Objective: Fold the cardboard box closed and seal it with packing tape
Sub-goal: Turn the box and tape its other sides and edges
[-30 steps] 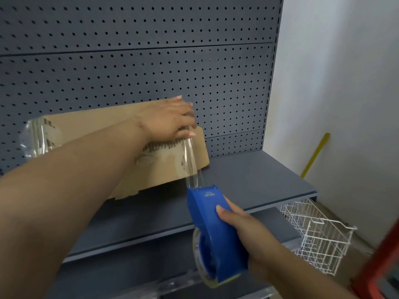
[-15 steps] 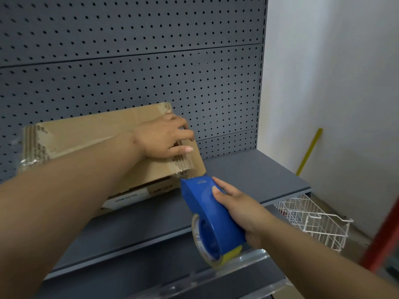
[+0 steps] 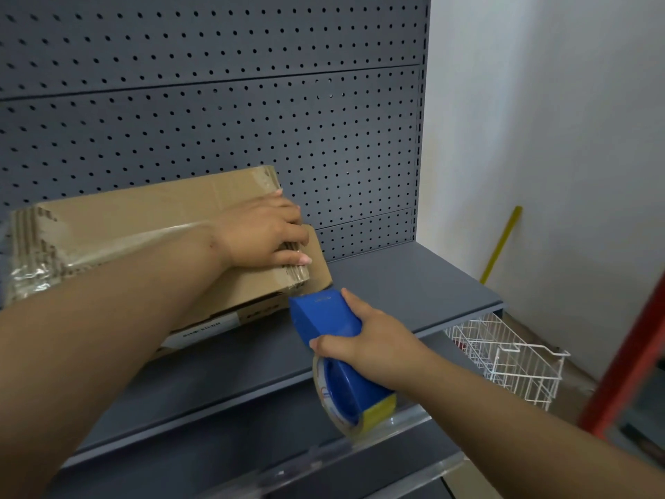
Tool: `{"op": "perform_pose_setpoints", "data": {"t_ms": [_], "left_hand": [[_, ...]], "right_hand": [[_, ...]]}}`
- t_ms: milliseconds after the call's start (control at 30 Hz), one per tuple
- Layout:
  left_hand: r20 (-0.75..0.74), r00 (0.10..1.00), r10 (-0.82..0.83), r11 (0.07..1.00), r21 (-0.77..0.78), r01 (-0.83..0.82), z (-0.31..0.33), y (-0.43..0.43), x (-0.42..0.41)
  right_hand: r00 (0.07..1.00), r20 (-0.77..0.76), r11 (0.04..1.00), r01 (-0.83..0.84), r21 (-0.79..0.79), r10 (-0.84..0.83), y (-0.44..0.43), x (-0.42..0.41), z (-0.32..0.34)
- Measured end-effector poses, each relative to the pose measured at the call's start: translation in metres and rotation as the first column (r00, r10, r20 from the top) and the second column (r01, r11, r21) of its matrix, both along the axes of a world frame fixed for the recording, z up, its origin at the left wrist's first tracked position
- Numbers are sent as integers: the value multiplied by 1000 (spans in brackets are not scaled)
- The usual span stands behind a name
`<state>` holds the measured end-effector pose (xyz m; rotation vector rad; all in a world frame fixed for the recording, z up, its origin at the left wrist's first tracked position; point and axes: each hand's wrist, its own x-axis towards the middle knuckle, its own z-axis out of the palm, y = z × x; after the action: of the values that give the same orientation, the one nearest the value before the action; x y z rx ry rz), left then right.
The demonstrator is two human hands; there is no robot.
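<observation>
A flat brown cardboard box (image 3: 136,225) lies on the grey shelf (image 3: 396,282), its back against the pegboard. Clear packing tape runs along its top and crumples over its left end. My left hand (image 3: 264,234) presses down on the box's right end, fingers curled over the edge. My right hand (image 3: 363,345) grips a blue tape dispenser (image 3: 329,322) with a roll of clear tape; its nose touches the box's lower right corner.
A dark grey pegboard (image 3: 252,102) backs the shelf. A white wire basket (image 3: 511,358) sits low at the right, beside a white wall. A yellow stick (image 3: 502,243) leans on that wall. A red post (image 3: 626,354) stands at the far right.
The dispenser has moved up to the box's right corner, so the stretched tape strip is no longer visible. The box has settled flat on the shelf. My left hand stays on its right end.
</observation>
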<state>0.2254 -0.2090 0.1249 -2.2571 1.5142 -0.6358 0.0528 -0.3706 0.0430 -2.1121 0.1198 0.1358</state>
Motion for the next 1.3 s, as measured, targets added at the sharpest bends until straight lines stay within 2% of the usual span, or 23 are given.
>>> {"op": "perform_pose_setpoints", "data": {"t_ms": [100, 167, 233, 367, 500, 567, 633, 733, 833, 967, 1033, 1200, 1300], "left_hand": [[10, 1000, 5, 1000, 4, -5, -1, -2, -1], [10, 1000, 12, 1000, 2, -12, -1, -4, -2], [-2, 1000, 27, 1000, 12, -27, -1, -4, -1], [-5, 1000, -11, 999, -31, 10, -4, -2, 1], [-61, 991, -118, 993, -39, 115, -11, -3, -8], [-101, 993, -59, 998, -5, 59, -17, -3, -14], [-59, 998, 13, 999, 42, -11, -25, -2, -22], [34, 996, 86, 991, 100, -89, -36, 3, -30], [103, 988, 115, 982, 140, -129, -45, 5, -35], [71, 995, 68, 997, 35, -70, -57, 8, -38], [111, 994, 14, 999, 33, -17, -59, 10, -34], [162, 984, -70, 987, 157, 44, -61, 10, -36], [123, 992, 32, 965, 255, -63, -59, 5, -42]], "right_hand": [[999, 50, 973, 2, -232, 10, -1, 8, 8], [996, -20, 935, -87, -343, 85, 3, 6, 7], [988, -93, 910, -149, -386, 123, 10, 2, -7], [990, 103, 937, 125, -325, -97, -13, 7, 1], [940, 268, 806, 321, -497, -209, -51, 34, 35], [933, 285, 738, 350, -576, -220, -60, 45, 40], [932, 271, 700, 361, -615, -243, -66, 55, 38], [935, 245, 646, 355, -676, -257, -70, 63, 27], [936, 254, 630, 352, -692, -244, -67, 68, 15], [944, 283, 593, 328, -735, -171, -61, 79, -1], [949, 293, 550, 309, -776, -120, -64, 88, -10], [976, 215, 472, 209, -856, -43, -70, 104, -20], [987, 157, 440, 151, -885, -24, -75, 108, -25]]}}
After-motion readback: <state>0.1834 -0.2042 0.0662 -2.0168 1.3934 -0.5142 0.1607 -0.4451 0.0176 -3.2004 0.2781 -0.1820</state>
